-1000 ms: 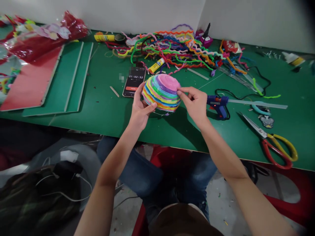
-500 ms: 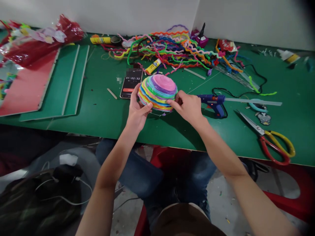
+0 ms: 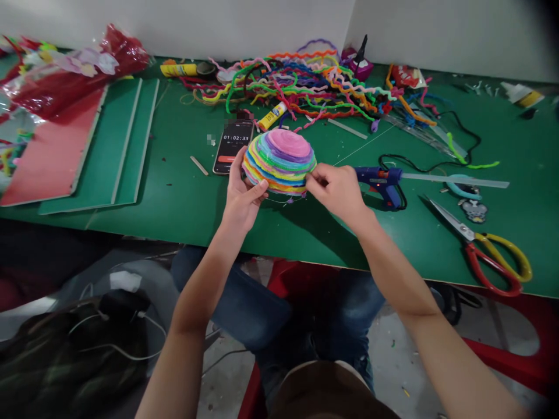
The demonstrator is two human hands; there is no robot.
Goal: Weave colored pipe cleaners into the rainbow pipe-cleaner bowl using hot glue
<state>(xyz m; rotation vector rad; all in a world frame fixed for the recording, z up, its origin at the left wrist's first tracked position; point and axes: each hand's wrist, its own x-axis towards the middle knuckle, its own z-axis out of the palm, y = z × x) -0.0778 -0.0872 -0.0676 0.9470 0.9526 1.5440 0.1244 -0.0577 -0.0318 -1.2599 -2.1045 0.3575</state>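
Observation:
A dome wound from fuzzy pipe cleaners is held above the table, pink on top with purple, green, blue, yellow and orange rings below. My left hand grips its left side, thumb on the near lower edge and fingers behind. At the lower right edge of the dome, my right hand has thumb and fingertips pinched together; what lies between them is hidden. A thin pale thread and small purple bits show under the rim. Just right of my right hand lies a blue glue gun with a long clear glue stick.
Large scissors lie at the right front edge. A phone showing a timer is behind my left hand. Loose pipe cleaners are heaped along the back with a yellow glue tube. Green boards lie at left.
My right thumb has slid off the dome's side down to its edge, and the fingertips are now closer together. The dome has shifted and tilted slightly; my left hand keeps its grip.

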